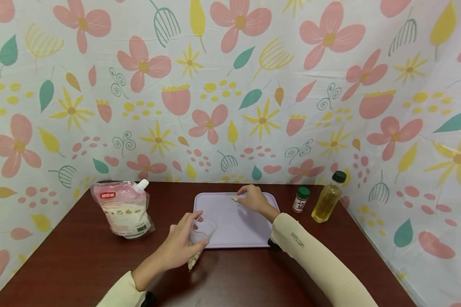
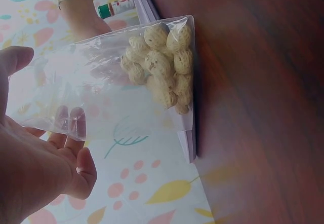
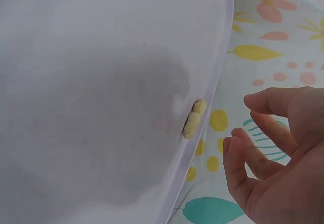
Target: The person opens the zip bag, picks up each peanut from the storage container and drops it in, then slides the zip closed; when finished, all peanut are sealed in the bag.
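My left hand [image 1: 179,242] holds a clear plastic bag [image 2: 109,89] near its mouth, thumb on one side and fingers on the other. Several unshelled peanuts [image 2: 161,64] are gathered at the bag's bottom end, which hangs by the front edge of a pale lilac tray [image 1: 230,224]. Over the tray's far side is my right hand [image 1: 254,199], its fingers loosely bent with a gap between thumb and fingertips. A single peanut [image 3: 192,120] lies on the tray against the far rim, just off those fingertips in the right wrist view.
A pink-and-white spouted pouch [image 1: 124,209] stands left of the tray. To the right are a small green-capped jar [image 1: 300,200] and an oil bottle [image 1: 328,200] with a dark cap. A flower-patterned sheet [image 1: 230,94] hangs behind the dark wooden table [image 1: 253,277].
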Demonstrator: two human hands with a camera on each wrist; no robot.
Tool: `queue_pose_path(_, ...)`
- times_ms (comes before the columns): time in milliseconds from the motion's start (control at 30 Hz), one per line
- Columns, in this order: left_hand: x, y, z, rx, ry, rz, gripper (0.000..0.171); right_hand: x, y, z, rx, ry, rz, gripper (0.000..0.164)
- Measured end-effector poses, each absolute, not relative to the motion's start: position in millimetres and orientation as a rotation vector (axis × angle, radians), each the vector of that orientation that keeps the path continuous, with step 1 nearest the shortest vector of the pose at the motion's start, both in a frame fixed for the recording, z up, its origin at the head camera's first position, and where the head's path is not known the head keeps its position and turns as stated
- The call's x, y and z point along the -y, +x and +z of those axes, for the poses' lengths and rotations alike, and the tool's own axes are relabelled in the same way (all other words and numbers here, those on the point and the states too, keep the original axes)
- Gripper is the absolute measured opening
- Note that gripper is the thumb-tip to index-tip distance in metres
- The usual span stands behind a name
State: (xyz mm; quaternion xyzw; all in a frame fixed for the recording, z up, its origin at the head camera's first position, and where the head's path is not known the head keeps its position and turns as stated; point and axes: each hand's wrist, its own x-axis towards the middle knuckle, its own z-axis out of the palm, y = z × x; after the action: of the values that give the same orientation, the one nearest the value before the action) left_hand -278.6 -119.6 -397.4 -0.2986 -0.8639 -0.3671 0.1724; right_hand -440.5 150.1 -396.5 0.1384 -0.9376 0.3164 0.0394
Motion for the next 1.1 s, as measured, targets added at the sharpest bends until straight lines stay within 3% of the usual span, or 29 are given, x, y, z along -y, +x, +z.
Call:
queue_pose_path(333, 118.8, -278.9, -396.0, 2.461, -0.851, -1.049, 0.070, -154.8, -449.4, -400.9, 3.000, 0.372, 0.854, 0.022)
queue_pose_path(833, 117.8, -280.7, -396.9, 2.455, -0.861, -1.053, 0.070, -160.9, -458.8, -415.6, 3.106, 0.312, 0.746, 0.004)
queue_pose_path(1100, 119.5, -282.2, -395.2, 2.481, -0.853, -1.048, 0.070, -161.1, -463.8, -418.0, 3.111, 0.425, 0.758, 0.005)
